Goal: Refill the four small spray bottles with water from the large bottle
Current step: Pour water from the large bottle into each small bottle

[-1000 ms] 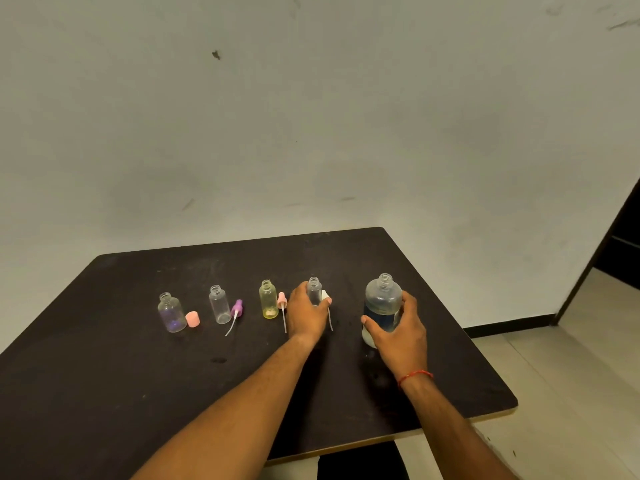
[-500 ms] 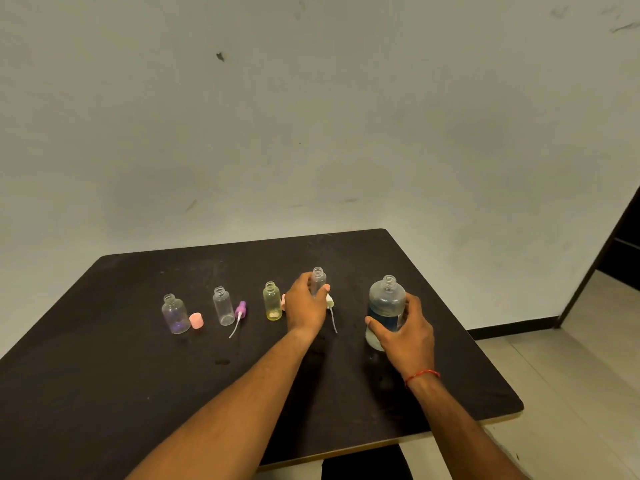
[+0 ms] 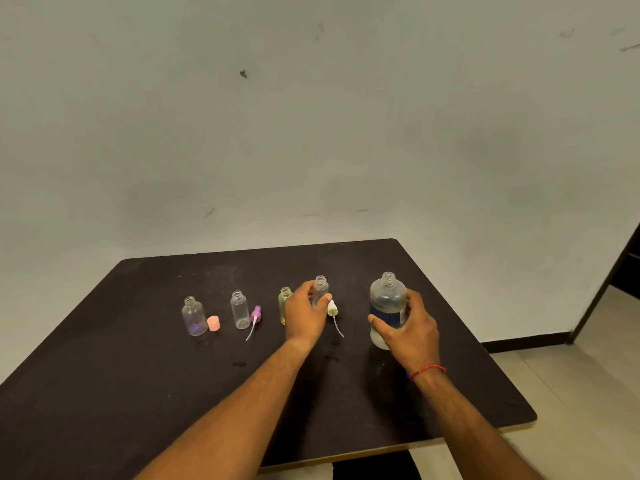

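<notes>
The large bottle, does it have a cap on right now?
No, the large bottle shows a bare threaded neck with no cap, gripped by the right hand.

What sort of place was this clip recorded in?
Probably a sparse indoor room rather than a kitchen or workshop: a plain, scuffed wall, one dark table near it, a pale tiled floor and a dark doorway at right.

Bare forearms, a thin red thread bracelet (image 3: pixel 427 370) on the right wrist.
</notes>
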